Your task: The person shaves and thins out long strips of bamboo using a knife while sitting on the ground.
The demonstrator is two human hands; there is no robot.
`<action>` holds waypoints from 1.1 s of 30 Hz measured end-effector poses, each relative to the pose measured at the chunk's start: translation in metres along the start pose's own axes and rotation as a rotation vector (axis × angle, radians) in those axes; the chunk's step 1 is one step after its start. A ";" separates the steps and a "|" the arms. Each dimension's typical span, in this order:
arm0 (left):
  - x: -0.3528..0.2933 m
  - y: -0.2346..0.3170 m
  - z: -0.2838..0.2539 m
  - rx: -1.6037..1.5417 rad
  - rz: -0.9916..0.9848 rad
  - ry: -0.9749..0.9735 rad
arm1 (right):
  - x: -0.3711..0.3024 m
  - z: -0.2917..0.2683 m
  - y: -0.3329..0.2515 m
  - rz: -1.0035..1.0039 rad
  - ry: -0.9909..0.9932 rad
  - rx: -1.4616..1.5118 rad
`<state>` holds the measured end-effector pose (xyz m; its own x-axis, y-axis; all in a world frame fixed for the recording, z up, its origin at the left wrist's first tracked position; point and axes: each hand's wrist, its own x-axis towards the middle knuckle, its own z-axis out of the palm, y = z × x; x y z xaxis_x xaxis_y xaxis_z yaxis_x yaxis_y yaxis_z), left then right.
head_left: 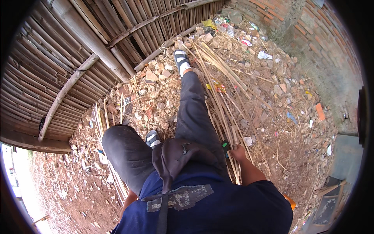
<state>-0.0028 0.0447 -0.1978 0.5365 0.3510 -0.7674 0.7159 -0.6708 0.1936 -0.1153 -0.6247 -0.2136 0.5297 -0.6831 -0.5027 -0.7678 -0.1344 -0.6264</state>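
Beside my right thigh, my right hand (238, 153) is closed, its fingers curled round long pale bamboo strips (224, 113) that run from my hip toward my forward foot. A small dark object with a green patch (225, 145) sits against the strips just left of that hand; its kind is unclear. A second bundle of thin strips (106, 119) lies along the outside of my bent left leg. Of my left arm only a bit of forearm (130, 198) shows by that bundle; the hand and its fingers are hidden.
A bamboo-slat wall (74, 50) with pole frames leans at the left and back. At right stands a brick wall (311, 35). Stones and rubble (156, 80), plastic scraps (224, 27), white litter (264, 55) and an orange brick piece (320, 112) lie on the dirt.
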 end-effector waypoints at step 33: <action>0.025 -0.035 0.013 -0.063 0.026 -0.183 | -0.032 0.007 0.011 0.063 -0.133 0.277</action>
<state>-0.0204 0.0678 -0.2318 0.4690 0.2059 -0.8589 0.7327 -0.6337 0.2481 -0.1386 -0.5991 -0.2090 0.5407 -0.5813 -0.6081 -0.6829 0.1187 -0.7208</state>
